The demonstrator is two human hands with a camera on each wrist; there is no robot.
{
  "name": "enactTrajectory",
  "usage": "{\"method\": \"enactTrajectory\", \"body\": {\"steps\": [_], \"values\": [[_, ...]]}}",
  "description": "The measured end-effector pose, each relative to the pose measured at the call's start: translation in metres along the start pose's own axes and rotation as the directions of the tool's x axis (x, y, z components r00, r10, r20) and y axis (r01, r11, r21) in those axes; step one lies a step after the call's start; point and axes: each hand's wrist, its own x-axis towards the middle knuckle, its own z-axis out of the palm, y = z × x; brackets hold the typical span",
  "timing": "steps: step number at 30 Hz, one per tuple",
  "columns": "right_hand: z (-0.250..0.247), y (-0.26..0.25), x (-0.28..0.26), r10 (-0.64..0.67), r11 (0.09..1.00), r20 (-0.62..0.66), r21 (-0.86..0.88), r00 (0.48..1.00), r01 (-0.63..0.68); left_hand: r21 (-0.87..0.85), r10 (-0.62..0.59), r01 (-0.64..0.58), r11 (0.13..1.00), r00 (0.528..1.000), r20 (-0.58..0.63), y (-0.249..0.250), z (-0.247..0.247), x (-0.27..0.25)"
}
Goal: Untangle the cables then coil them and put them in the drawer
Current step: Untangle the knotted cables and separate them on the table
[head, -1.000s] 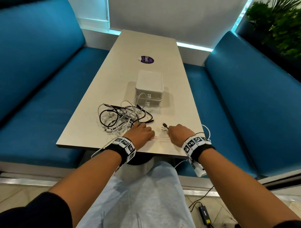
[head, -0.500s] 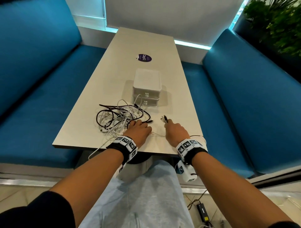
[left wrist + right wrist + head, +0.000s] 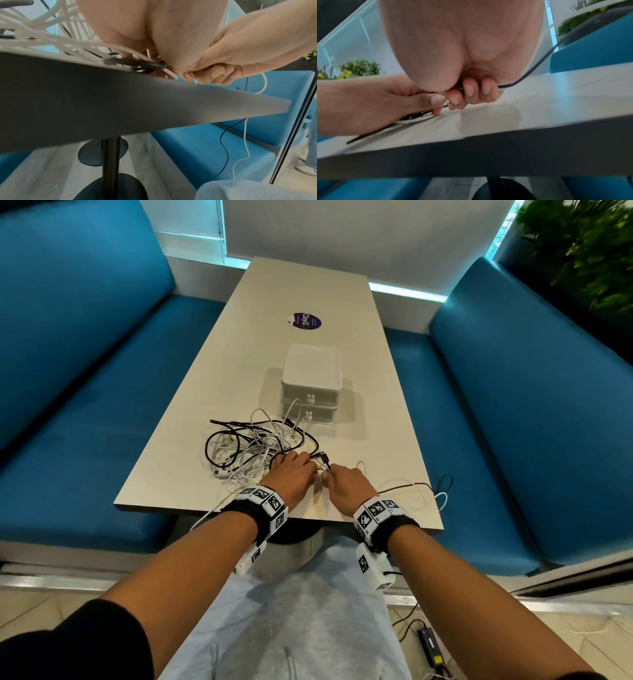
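On the pale counter (image 3: 191,419), seen from the head, a purple round sticker (image 3: 307,321) reads something like "Clay" (the smaller print is too fine to read). Nearer sits a white two-drawer box (image 3: 311,383), both drawers closed. Just in front lies the tangle of black and white cables (image 3: 253,446). Both hands meet at its near edge: the left hand (image 3: 294,474) and right hand (image 3: 346,484) almost touch, and the fingers are hidden behind the knuckles. Checkered marker bands circle both wrists.

From the left wrist, white cables (image 3: 42,39) fan out, blurred; the right hand's fingers (image 3: 217,71) curl, pinching a white strand.

From the right wrist, the right fingers (image 3: 469,88) are curled round a black cable (image 3: 537,66), while the left hand's fingertips (image 3: 435,100) pinch cable beside them (which strand I cannot tell).
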Motion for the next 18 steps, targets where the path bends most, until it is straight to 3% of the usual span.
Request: {"method": "enactTrajectory", "body": {"steps": [4,9,14,18], "values": [[-0.011,0.013,-0.01,-0.055,0.983,0.006,-0.178,0.998,0.055,0.03,0.05,-0.05,0.998,0.999,0.014,-0.006,0.001,0.002],[-0.035,0.042,-0.013,-0.006,0.941,0.003,-0.339,1.0,0.006,0.071,0.06,-0.057,0.996,0.997,-0.04,-0.012,-0.002,-0.002],[-0.055,0.086,-0.03,0.18,0.915,-0.012,-0.366,0.984,-0.171,0.07,0.091,-0.089,0.994,0.995,-0.031,-0.023,-0.004,-0.001],[-0.049,0.073,-0.025,0.253,0.928,-0.118,-0.251,0.96,-0.275,0.125,0.05,-0.048,0.991,0.999,-0.015,-0.009,-0.003,0.004]]}}
